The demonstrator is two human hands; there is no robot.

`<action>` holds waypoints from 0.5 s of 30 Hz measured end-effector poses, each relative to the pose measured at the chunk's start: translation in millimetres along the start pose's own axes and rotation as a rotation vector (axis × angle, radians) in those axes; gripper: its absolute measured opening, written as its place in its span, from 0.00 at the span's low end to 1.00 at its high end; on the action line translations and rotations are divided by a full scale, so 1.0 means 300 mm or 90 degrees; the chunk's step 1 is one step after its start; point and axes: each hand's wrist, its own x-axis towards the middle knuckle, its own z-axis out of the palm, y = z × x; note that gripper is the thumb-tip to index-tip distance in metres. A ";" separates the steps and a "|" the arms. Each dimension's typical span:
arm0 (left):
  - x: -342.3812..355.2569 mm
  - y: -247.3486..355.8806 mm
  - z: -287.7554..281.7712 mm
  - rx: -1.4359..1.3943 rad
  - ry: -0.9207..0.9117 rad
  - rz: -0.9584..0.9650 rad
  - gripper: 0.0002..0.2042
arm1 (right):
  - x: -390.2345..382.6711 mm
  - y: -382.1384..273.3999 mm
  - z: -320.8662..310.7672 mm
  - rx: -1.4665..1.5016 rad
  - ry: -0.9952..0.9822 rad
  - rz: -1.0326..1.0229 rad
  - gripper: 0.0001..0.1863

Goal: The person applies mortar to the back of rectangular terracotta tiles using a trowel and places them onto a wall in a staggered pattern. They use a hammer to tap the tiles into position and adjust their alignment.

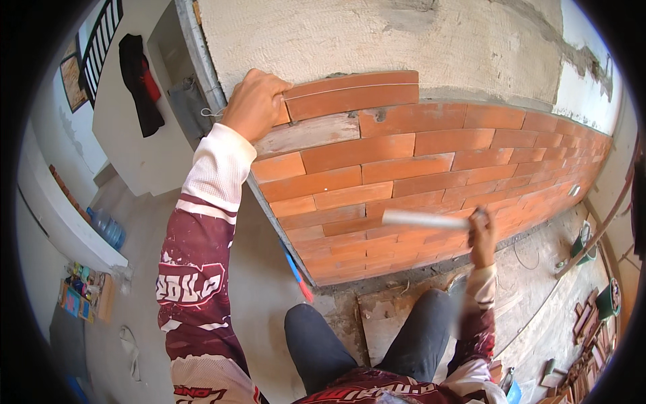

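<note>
Curling our left hand point(257, 101) over one short brick point(282, 113), we cannot tell whether its fingers grip or merely press. Our right hand point(481, 236) is clenched round one pale, blurred bar point(425, 219) before the wall point(404, 165). The short brick sits at the left end of the top course, next to one long brick point(353, 95) crossed by one white string point(323, 90). Farther out stand two green buckets point(609, 300) rightward and one blue bottle point(111, 230) leftward.
</note>
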 end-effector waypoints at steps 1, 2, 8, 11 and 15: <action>-0.004 -0.009 0.006 -0.004 -0.018 -0.005 0.12 | -0.053 0.092 0.010 -0.105 -0.059 0.037 0.15; -0.016 -0.021 -0.016 0.004 -0.038 -0.013 0.12 | -0.108 0.205 0.052 -0.195 -0.098 0.080 0.14; 0.010 0.017 -0.053 -0.014 -0.065 -0.027 0.17 | -0.382 1.012 0.051 -0.502 -0.070 0.201 0.23; -0.023 0.012 -0.054 -0.068 -0.086 -0.037 0.17 | -0.500 1.354 -0.003 -0.406 -0.048 0.464 0.25; -0.013 -0.003 -0.046 -0.041 -0.056 -0.014 0.18 | -0.568 1.414 -0.109 -1.133 -0.835 0.148 0.27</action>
